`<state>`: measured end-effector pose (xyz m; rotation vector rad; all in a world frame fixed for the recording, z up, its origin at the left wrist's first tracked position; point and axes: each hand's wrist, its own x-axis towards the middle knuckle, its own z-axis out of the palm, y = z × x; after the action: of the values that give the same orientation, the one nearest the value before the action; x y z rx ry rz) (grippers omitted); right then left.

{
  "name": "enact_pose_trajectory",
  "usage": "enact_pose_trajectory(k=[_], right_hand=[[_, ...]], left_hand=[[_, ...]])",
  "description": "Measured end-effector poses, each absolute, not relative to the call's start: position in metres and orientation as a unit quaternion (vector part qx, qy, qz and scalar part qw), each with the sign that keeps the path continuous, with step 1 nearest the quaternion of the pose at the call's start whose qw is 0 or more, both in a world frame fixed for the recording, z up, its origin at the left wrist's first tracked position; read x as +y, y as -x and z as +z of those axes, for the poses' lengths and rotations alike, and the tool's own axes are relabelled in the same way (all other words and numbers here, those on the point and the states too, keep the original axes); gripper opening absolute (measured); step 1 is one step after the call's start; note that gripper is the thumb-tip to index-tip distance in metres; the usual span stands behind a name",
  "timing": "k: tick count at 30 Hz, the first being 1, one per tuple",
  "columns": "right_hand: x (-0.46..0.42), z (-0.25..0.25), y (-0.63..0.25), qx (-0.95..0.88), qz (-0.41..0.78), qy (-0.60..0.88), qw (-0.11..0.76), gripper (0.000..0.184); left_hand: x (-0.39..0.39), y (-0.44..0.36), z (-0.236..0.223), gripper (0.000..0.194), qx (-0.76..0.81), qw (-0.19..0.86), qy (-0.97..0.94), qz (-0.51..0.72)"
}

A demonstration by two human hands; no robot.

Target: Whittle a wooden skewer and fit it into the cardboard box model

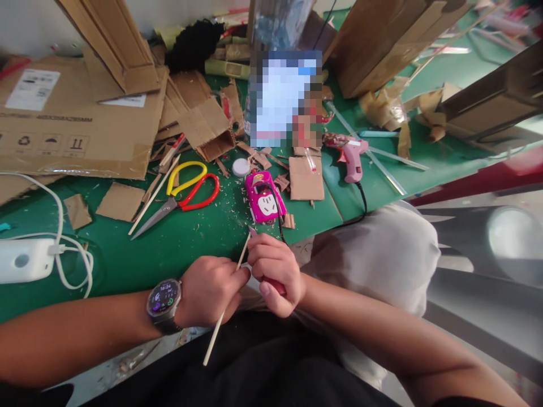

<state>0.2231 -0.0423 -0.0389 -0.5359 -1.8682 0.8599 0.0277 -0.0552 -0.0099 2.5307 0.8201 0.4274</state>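
My left hand (212, 291), with a watch on its wrist, is closed around a thin wooden stick (213, 339). The stick runs at a slant, its lower end in front of my dark shirt and its upper end beside the fingers of my right hand (275, 271). That hand is closed on a red-handled knife (276, 284), mostly hidden by the fingers; a small blade-like tip shows above them, near the stick's upper end. Just beyond the hands lies a pink car-shaped power socket (266, 198) with a black cord. Scissors (178, 200) with yellow and red handles lie to the left.
On the green table (106, 246) are a pink glue gun (350, 155), cardboard scraps (306, 178), a white round cap (241, 167) and clear sticks. A large flat carton (80, 118) and a white power strip (25, 260) sit left. Tall cardboard pieces (390, 39) stand behind.
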Motion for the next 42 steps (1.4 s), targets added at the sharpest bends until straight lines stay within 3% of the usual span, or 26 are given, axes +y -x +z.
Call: enact_pose_trajectory(k=[14,42], right_hand=[[-0.044,-0.027,-0.236,-0.720,0.403,0.239,0.513,0.018],[-0.050,-0.032,-0.224,-0.722,0.403,0.234,0.512,0.009]], left_hand=[[-0.051,-0.025,-0.009,0.015,0.307,0.285,-0.895,0.155],[-0.053,-0.025,-0.010,0.013,0.301,0.225,-0.919,0.122]])
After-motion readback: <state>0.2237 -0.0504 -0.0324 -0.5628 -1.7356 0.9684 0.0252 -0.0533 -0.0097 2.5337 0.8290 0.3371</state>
